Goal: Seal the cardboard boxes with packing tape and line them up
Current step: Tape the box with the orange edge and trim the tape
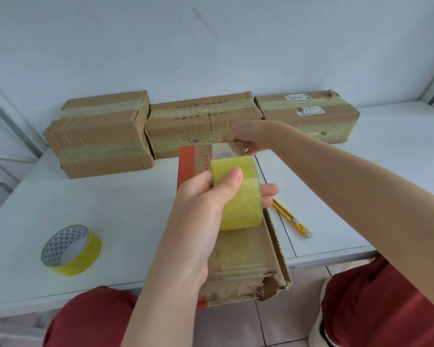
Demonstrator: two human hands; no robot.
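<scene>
A long flat cardboard box (pixel 246 261) with a red edge lies lengthwise in front of me, its near end torn and hanging over the table edge. My left hand (pixel 206 196) grips a yellow roll of packing tape (pixel 238 194) above the box. A strip of tape runs from the roll to the box's far end, where my right hand (pixel 246 139) pinches the strip's end. Three taped boxes stand in a row at the back: left (pixel 98 134), middle (pixel 201 121), right (pixel 308 113).
A second yellow tape roll (pixel 70 249) lies on the white table (pixel 98 201) at the left. A yellow utility knife (pixel 293 219) lies right of the long box. The wall is just behind the row of boxes. My knees in red show below the table edge.
</scene>
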